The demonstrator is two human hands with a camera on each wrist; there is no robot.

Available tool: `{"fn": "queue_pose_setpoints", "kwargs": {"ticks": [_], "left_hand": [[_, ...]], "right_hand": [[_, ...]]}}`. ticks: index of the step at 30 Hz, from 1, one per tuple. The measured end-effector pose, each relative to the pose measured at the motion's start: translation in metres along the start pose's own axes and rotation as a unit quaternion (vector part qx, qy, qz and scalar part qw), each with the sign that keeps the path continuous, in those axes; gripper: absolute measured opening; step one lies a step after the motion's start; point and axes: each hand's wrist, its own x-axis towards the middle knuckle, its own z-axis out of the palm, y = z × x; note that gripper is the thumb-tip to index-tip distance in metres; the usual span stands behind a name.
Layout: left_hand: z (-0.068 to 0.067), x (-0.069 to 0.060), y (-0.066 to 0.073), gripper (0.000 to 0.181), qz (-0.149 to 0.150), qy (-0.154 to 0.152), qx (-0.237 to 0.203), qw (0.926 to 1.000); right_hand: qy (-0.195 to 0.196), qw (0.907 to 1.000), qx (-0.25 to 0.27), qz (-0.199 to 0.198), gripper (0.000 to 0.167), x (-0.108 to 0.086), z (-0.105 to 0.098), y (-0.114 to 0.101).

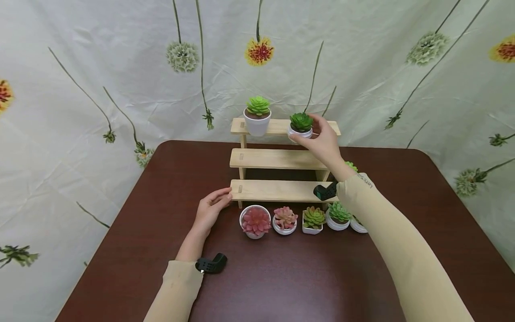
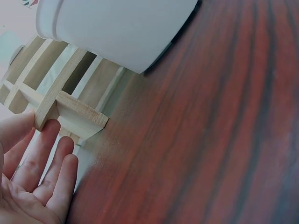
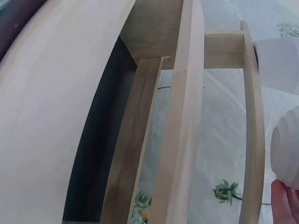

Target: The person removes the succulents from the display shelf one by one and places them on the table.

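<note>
A three-step wooden display stand [image 1: 277, 158] stands at the table's back edge. My left hand [image 1: 211, 208] pinches the left end of its lowest step, thumb above and fingers beneath in the left wrist view. My right hand [image 1: 325, 142] grips a dark green potted succulent [image 1: 301, 123] by its white pot, at the right part of the top step. In the right wrist view this ridged pot [image 3: 287, 144] sits by the top board, with only fingertips of the hand visible. A bright green succulent in a smooth white pot [image 1: 257, 117] stands on the top step's left.
Before the stand is a row of potted succulents: a dark pink one [image 1: 255, 221], a pale pink one [image 1: 284, 220], a reddish-green one in a square pot [image 1: 313, 220] and a green one [image 1: 339, 215]. More are partly hidden by my right sleeve [image 1: 386, 228]. A flowered cloth [image 1: 120, 53] hangs behind.
</note>
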Motion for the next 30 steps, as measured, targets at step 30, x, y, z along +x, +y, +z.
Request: {"fn": "queue_pose_setpoints", "kwargs": {"ticks": [30], "left_hand": [[0.0,0.001,-0.002,0.034,0.002,-0.003,0.002,1.0]], "right_hand": [[-0.048,0.9918,-0.109,0.044,0.084,-0.057,-0.098,0.049]]}}
